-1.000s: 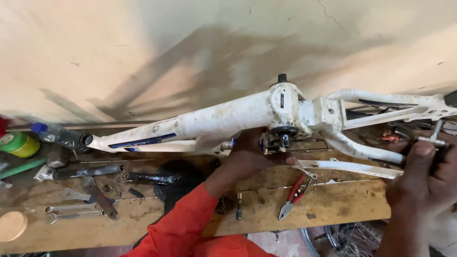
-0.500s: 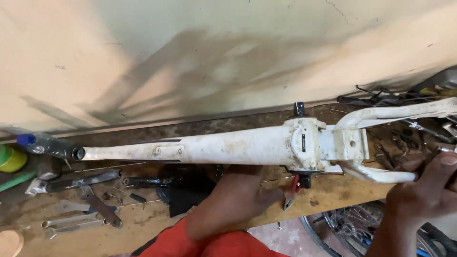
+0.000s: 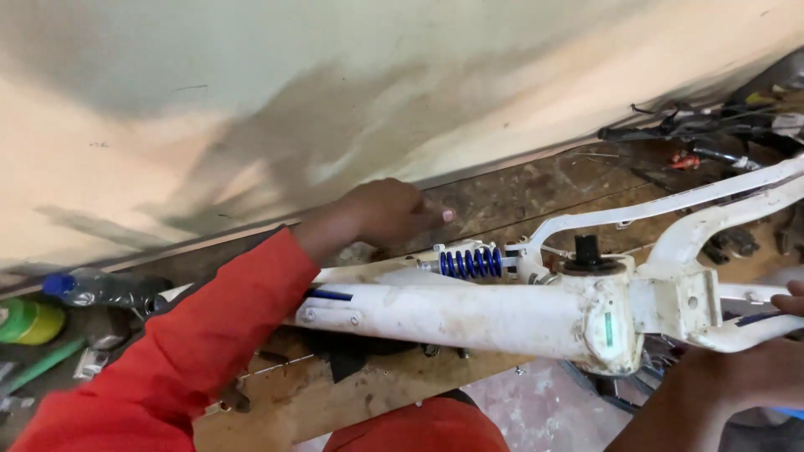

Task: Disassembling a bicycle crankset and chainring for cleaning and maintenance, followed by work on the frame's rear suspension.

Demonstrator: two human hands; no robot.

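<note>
1. White and scuffed with brown dirt, the long metal bicycle frame (image 3: 469, 316) lies flat across the worn wooden workbench (image 3: 394, 389), and its thick main tube runs left to right.
2. The blue coil spring (image 3: 471, 263) sits on top of the frame near the middle, just behind the main tube.
3. The left hand (image 3: 381, 213) comes in from the left in a red sleeve (image 3: 176, 360). It rests on the bench between the pale wall (image 3: 335, 92) and the frame, just above and to the left of the spring.
4. The left hand's fingers lie close together and point to the right. One fingertip shows — it holds nothing that I can see.
5. The right hand (image 3: 754, 377) is at the lower right corner, beside the white block where the frame's tubes meet. One fingertip shows at the right edge, touching a thin white tube — the rest of its fingers are out of view, so I cannot tell if they grip.
6. A short black stub (image 3: 588, 251) stands up from the frame's joint, to the right of the spring.
7. At the far left of the bench lie a clear plastic bottle with a blue cap (image 3: 92, 289) and a green roll of tape (image 3: 29, 321), well apart from both hands.
8. A pile of dark tools and cables (image 3: 712, 134) lies at the far right, near the wall.
</note>
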